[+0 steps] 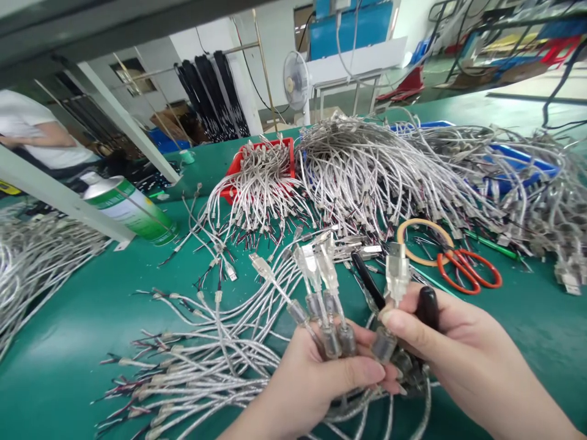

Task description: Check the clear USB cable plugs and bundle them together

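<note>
From the hands, a large cable heap [362, 177] crowds 12 o'clock, with a red bin [235, 165] at 11, a green spray can [137, 214] beside a slanting post [68, 192] at 10, and a loose cable spread [206, 382] at 9. A tan ring [424, 222] sits at 1 and red-handled scissors [462, 263] at 2, touching each other.

Counted: 1 bin in red, 1 can, 1 ring, 1 pair of scissors. The left hand [321, 373] curls around a bunch with at least 4 plugs [328, 269], overlapping too closely for certainty. The right hand [454, 348] narrowly pinches 1 plugged cable [397, 275] and also holds a tool with 2 black handles [428, 308].

Green bench [527, 330] shows from 3 to 4 o'clock; the shelf edge [137, 27] crosses overhead at 11.
</note>
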Available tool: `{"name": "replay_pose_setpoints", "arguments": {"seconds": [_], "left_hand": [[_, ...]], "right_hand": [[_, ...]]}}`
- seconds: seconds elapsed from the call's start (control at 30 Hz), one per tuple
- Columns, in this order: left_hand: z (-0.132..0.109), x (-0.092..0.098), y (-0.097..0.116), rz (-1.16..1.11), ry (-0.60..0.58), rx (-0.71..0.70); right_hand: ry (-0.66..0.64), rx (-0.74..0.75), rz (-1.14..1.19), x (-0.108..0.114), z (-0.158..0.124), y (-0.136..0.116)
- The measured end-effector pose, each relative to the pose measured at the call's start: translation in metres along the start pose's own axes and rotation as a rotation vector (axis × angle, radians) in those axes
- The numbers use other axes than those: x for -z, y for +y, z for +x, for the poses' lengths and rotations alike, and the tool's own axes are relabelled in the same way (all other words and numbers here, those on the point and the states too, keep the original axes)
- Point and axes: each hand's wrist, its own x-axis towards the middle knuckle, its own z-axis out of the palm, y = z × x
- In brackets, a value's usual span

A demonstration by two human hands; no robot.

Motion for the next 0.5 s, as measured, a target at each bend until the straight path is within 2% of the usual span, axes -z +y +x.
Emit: {"name": "replay_pose_setpoints", "arguments": {"seconds": [0.33,0.5], "left_hand": [[-0.001,-0.004,0.004,-0.052,0.076,0.006],[-0.001,-0.003,0.006,-0.046,-0.025,0.012]], "right_hand": [[-0.047,-0.028,0.064,-0.001,0.0,-0.006],[-0.087,-0.146,0.196,-0.007,-0.006,-0.011]]}}
